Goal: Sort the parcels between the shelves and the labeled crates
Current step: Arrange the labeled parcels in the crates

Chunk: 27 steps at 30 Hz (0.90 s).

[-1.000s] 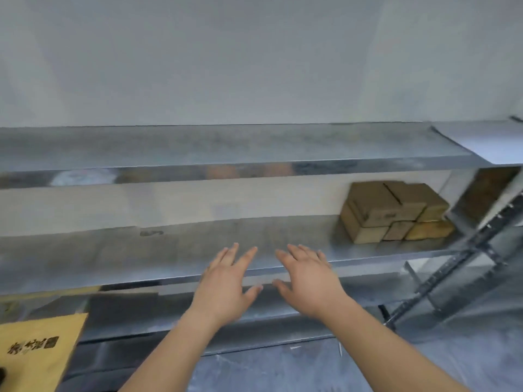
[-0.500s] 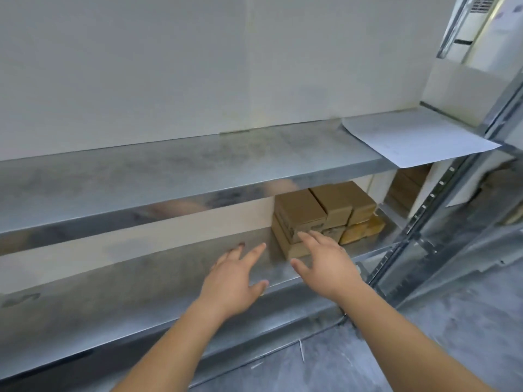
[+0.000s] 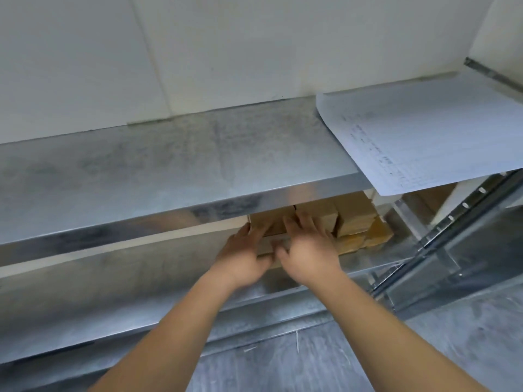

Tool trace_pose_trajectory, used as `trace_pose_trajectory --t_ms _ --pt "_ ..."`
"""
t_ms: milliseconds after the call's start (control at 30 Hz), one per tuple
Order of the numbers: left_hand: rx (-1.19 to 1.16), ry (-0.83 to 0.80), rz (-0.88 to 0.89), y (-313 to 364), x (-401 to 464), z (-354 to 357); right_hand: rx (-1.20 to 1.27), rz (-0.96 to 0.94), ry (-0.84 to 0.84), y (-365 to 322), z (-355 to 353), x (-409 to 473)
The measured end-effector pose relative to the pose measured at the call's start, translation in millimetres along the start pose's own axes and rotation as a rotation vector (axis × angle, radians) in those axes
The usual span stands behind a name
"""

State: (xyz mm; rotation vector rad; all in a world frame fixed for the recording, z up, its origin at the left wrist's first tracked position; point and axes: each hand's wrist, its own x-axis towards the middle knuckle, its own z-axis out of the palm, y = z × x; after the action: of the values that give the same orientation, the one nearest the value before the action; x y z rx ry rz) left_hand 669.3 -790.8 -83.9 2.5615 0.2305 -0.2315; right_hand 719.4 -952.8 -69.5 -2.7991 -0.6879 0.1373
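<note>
Both hands, earlier spread above bare galvanized shelving, now reach the cardboard parcel (image 3: 271,227) on the middle shelf (image 3: 169,267): left hand (image 3: 243,256) gripping its corner, right hand (image 3: 308,250) laid flat on top.

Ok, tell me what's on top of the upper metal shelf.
Only a printed paper sheet lies on the upper shelf, at its right end, overhanging the front edge. The paper hides the shelf surface beneath it.

Left of the cardboard boxes (image 3: 351,219) the middle shelf (image 3: 127,278) lies bare, an open way in; the upper shelf (image 3: 175,171) hangs low over that slot; both hands (image 3: 308,250) fill the gap before the nearest box. Rightward, the slotted upright (image 3: 452,236) closes off the side; a paper sheet (image 3: 424,137) juts past the upper shelf's edge.
</note>
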Motion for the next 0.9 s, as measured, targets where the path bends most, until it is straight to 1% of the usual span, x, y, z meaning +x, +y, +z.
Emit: trace_pose_trajectory --t_ms 100,200,267,367,467,633,700,800,900 --pt "-0.11 0.071 -0.004 2 5 1 0.045 -0.042 0.117 4 13 5" --pt "-0.159 0.117 -0.026 6 6 1 0.157 -0.067 0.229 7 24 11" --pt "-0.185 0.147 -0.046 3 7 2 0.216 -0.062 0.259 7 27 13" --pt "-0.192 0.203 -0.058 -3 0 4 0.346 -0.044 0.183 3 26 10" --pt "-0.21 0.241 -0.145 -9 -12 0 0.437 -0.02 0.07 0 17 10" --pt "-0.372 0.304 -0.178 -8 -34 -12 0.643 -0.078 -0.07 -4 3 10" --pt "-0.342 0.296 -0.189 -9 -43 -14 0.642 -0.089 -0.133 -9 6 8" --pt "-0.312 0.288 -0.162 -19 -59 -10 0.56 -0.118 -0.16 -15 12 1" --pt "-0.306 0.305 -0.19 -31 -83 -12 0.463 -0.168 -0.216 -26 15 -12"
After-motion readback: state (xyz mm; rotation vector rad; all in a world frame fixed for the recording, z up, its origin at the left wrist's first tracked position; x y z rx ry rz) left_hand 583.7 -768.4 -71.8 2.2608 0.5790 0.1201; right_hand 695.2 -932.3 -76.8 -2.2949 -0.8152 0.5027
